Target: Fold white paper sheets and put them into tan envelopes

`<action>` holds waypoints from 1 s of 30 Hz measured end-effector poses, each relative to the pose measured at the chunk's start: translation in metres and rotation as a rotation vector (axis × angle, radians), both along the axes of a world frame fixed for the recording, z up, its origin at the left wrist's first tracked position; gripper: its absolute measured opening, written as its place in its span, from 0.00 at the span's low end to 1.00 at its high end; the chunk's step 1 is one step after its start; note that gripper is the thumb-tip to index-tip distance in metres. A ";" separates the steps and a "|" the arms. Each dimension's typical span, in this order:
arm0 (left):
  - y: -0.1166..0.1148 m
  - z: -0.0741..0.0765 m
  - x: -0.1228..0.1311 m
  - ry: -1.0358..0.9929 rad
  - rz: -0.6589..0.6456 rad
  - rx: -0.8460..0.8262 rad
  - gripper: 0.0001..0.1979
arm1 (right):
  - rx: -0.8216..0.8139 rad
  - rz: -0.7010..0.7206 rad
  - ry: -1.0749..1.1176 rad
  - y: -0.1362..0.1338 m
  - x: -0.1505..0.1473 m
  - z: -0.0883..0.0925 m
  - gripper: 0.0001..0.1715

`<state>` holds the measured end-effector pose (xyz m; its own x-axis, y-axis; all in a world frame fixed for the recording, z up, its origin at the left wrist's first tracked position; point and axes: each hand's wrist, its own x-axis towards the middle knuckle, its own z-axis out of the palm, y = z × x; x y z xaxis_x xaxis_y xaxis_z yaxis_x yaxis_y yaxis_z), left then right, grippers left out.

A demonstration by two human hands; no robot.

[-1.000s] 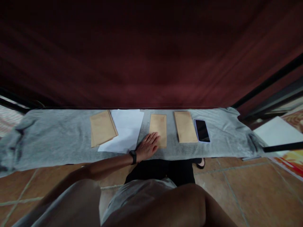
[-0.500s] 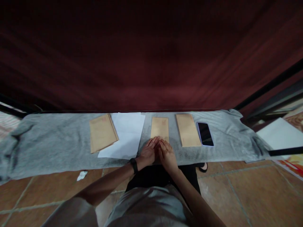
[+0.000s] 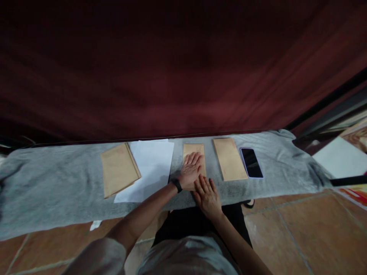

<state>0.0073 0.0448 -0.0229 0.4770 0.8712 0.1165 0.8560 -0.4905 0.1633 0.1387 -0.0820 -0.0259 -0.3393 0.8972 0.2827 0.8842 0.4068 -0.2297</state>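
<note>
My left hand (image 3: 190,170), with a black band at the wrist, lies flat and open on a small brown envelope (image 3: 195,149) in the middle of the grey cloth (image 3: 57,179). My right hand (image 3: 207,194) lies flat with fingers stretched out, touching the near end of the same envelope. To the left lies a sheet of white paper (image 3: 150,164), and beyond it a stack of brown envelopes (image 3: 118,169). Another brown envelope (image 3: 229,158) lies to the right, beside a black phone (image 3: 251,162).
A dark red curtain (image 3: 183,76) hangs right behind the cloth. Tiled floor (image 3: 301,233) lies in front. A white board (image 3: 340,158) and black bars (image 3: 329,110) are at the right. A small white scrap (image 3: 95,225) lies on the floor at the left.
My left hand has slid forward onto the middle envelope. My right hand came in beside it and now rests at the envelope's near end. The camera shifted slightly.
</note>
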 end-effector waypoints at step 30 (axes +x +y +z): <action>-0.077 0.000 -0.039 -0.006 -0.233 0.054 0.27 | -0.007 -0.079 0.020 -0.006 0.004 -0.016 0.31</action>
